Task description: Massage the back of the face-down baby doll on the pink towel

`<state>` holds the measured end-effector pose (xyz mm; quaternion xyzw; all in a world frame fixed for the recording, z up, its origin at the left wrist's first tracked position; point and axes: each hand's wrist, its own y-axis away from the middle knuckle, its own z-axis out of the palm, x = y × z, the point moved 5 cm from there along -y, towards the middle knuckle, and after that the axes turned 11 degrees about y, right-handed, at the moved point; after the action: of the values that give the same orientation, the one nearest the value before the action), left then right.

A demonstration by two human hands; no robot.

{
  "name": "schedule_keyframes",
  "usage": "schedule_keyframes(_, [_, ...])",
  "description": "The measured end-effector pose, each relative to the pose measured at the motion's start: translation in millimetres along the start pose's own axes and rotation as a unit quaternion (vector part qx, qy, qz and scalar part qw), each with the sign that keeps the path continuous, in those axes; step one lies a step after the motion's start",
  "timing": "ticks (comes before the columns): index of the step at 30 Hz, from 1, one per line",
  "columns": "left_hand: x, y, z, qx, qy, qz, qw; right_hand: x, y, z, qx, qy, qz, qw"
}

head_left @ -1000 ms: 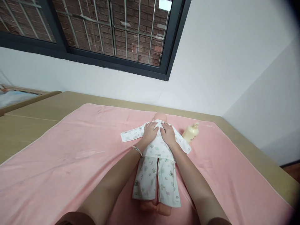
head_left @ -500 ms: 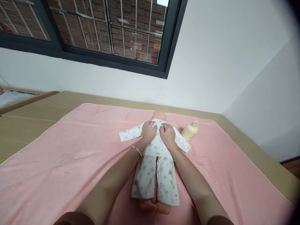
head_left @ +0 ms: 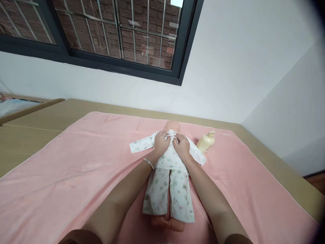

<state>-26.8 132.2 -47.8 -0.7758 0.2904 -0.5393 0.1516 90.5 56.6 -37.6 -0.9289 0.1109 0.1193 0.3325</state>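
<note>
A: Quick rundown, L to R?

B: Far L, wooden bench, then pink blanket spread on it. Doll's L-side sleeve is stretched out flat on that. Next, the person's L hand, bangle at the wrist, on the upper shirt just below the neck.

A: And the doll itself?

B: Approx. mid-blanket, lying flat, head away from the person, feet nearest. Can't tell if it's face up or down. Trousers on too.

A: R side?

B: R hand mirrors L, also on the upper shirt. Then the other sleeve, w/ a pump bottle just beside it.

A: Fingers?

B: Both sets look curled in, pinching shirt cloth, w/ a small fold drawn up betw. the hands. Tips partly hidden, tho.

A: So which step?

B: My read: handling the shirt's upper part, both hands at once. Next move prob. calls for even, light tension L & R, w/o dragging the doll or knocking the bottle.
</note>
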Motion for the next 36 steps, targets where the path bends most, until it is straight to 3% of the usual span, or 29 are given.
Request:
schedule_keyframes(3, [-2, 0, 1.7, -0.006, -0.019, -0.012, 1.000, 2, -3, 4, -0.023, 0.023, 0.007, 0.999])
schedule_keyframes(9, [-3, -2, 9.6, -0.079, -0.054, 0.011, 0.995, 8, -9, 16, -0.078, 0.060, -0.028, 0.995])
schedule_keyframes(14, [-1, -1, 6.4, -0.048, -0.032, 0.024, 0.998, 5, -3, 7, -0.025, 0.008, -0.020, 0.999])
schedule_keyframes(18, [1, 2, 1.6, -0.006, -0.034, 0.017, 0.999, 3, 3, -2, 0.017, -0.003, 0.025, 1.000])
schedule_keyframes(21, [1, 2, 0.9, -0.002, -0.036, 0.003, 0.999, 3, 1, 0, -0.002, 0.014, 0.029, 0.999])
schedule_keyframes(26, [1, -1, 4.7, -0.050, -0.040, -0.007, 0.998, 5, -6, 11, -0.056, 0.037, -0.017, 0.998])
schedule_keyframes(30, [4, -1, 2.2, -0.040, -0.043, 0.003, 0.998, 6, -5, 9, -0.023, -0.006, -0.018, 1.000])
schedule_keyframes(36, [5, 2, 0.2, -0.004, -0.063, 0.025, 0.998, 3, 0, -3, 0.023, -0.030, 0.034, 0.999])
